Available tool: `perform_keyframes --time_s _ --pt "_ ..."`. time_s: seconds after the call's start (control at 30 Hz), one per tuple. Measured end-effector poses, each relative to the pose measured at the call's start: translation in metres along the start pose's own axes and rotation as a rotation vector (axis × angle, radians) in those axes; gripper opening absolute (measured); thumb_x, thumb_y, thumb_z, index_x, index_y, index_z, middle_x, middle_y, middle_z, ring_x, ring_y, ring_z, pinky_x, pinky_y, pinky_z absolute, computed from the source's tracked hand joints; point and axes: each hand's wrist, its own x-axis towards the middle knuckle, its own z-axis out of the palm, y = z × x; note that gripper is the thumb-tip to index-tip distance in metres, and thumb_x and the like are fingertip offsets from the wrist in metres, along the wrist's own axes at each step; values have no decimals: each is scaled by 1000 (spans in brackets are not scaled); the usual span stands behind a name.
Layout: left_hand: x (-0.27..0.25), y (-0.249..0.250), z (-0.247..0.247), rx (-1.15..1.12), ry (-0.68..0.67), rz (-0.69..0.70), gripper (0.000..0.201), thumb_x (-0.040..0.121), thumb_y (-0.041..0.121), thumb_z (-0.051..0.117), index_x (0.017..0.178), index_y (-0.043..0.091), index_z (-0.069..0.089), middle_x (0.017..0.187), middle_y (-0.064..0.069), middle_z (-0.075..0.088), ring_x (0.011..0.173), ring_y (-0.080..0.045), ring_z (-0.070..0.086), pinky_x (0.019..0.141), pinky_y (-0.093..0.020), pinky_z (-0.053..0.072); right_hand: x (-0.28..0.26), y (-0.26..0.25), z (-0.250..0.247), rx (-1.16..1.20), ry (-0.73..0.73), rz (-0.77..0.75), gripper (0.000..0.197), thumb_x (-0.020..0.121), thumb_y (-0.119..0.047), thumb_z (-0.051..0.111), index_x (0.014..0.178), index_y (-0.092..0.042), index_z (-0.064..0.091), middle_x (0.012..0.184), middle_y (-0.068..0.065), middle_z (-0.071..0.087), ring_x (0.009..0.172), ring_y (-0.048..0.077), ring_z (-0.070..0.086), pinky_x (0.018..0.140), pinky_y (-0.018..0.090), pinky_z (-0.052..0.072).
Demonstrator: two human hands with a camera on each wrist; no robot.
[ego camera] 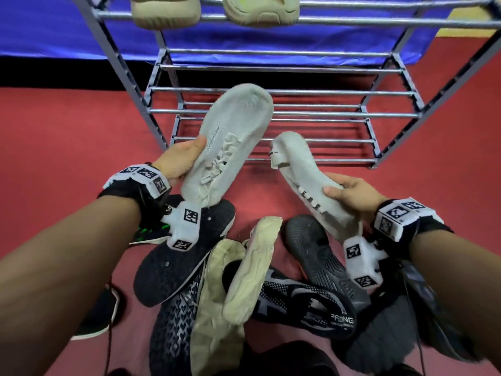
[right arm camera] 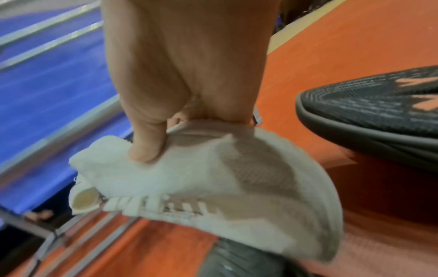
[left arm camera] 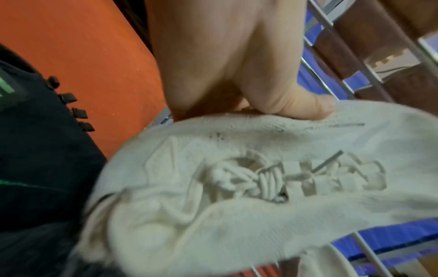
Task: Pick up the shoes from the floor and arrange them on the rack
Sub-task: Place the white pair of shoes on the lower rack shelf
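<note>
My left hand [ego camera: 184, 158] grips a pale grey knit sneaker [ego camera: 230, 137] by its side, toe pointing up toward the rack; the left wrist view shows its laces [left arm camera: 260, 180] and my thumb [left arm camera: 301, 106] pressed on its edge. My right hand [ego camera: 349, 191] holds the matching pale sneaker [ego camera: 306, 180] by the sole, thumb on the upper [right arm camera: 147, 148]. Both shoes hang in the air in front of the grey metal rack [ego camera: 271, 112]. On the red floor below lies a heap of dark and beige shoes [ego camera: 244, 280].
Two beige shoes [ego camera: 165, 12] [ego camera: 260, 9] sit soles-out on an upper tier of the rack. The lower tiers show bare bars. A blue mat [ego camera: 54, 28] lies behind the rack. A dark sneaker with green marks [left arm camera: 35, 150] lies on the floor by my left wrist.
</note>
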Motion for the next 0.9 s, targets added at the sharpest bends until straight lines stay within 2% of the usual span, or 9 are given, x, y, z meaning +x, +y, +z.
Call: perform_keyframes --time_s 0.1,0.17,0.23,0.3,0.6,0.7,0.77,0.83,0.9 --pt "-7 -2 4 -14 -38 -239 68 79 70 47 105 10 64 105 -11 70 97 -26 66 90 -39 52 -8 -14 2 213 -52 -7 37 94 -7 54 128 -19 58 106 7 69 82 18 67 70 25 59" --pt "1 -17 2 -25 -51 -329 116 36 92 57 117 9 63 113 -13 69 103 -30 66 96 -45 50 -13 -18 9 293 -119 14 37 96 -8 50 131 -17 56 111 11 66 85 20 66 67 25 59" --pt "19 -45 1 -57 -13 -380 142 3 92 57 116 8 63 110 -14 70 101 -33 67 95 -49 50 -17 -18 19 341 -164 35 36 97 -10 48 132 -15 55 109 10 67 83 18 68 67 26 59" --pt "14 -55 6 -120 21 -434 142 -3 87 60 114 6 64 107 -15 71 100 -35 67 94 -52 50 -18 -19 28 342 -187 32 36 97 -10 47 132 -14 54 106 8 67 79 14 70 67 24 59" --pt "-7 -65 27 -171 67 -347 87 72 76 41 123 7 58 112 -10 68 102 -27 65 95 -46 51 -11 -18 76 459 -239 7 36 101 -12 37 135 -9 50 106 8 66 80 15 70 69 25 59" --pt "-25 -60 36 -227 -20 -362 76 85 63 42 136 7 46 126 -15 61 113 -31 61 101 -49 46 -8 -16 77 481 -232 8 34 101 -12 37 132 -12 52 107 7 66 78 13 71 65 25 59" --pt "-46 -58 47 -303 -106 -334 50 93 38 52 131 6 49 129 -17 58 118 -33 57 103 -49 43 -8 -15 77 494 -217 17 32 101 -13 38 129 -15 53 108 7 67 79 12 72 64 25 58" --pt "-59 -68 56 -258 -196 -374 33 91 18 60 122 7 56 126 -14 61 117 -29 58 101 -42 45 -10 -13 79 481 -190 19 32 102 -14 37 129 -16 53 108 6 67 81 13 71 64 25 58" --pt "-67 -72 56 -165 -221 -430 39 88 19 65 124 8 56 124 -7 63 116 -21 58 98 -33 44 -13 -12 81 457 -146 29 31 102 -17 36 129 -17 53 106 5 67 84 15 69 64 24 58"
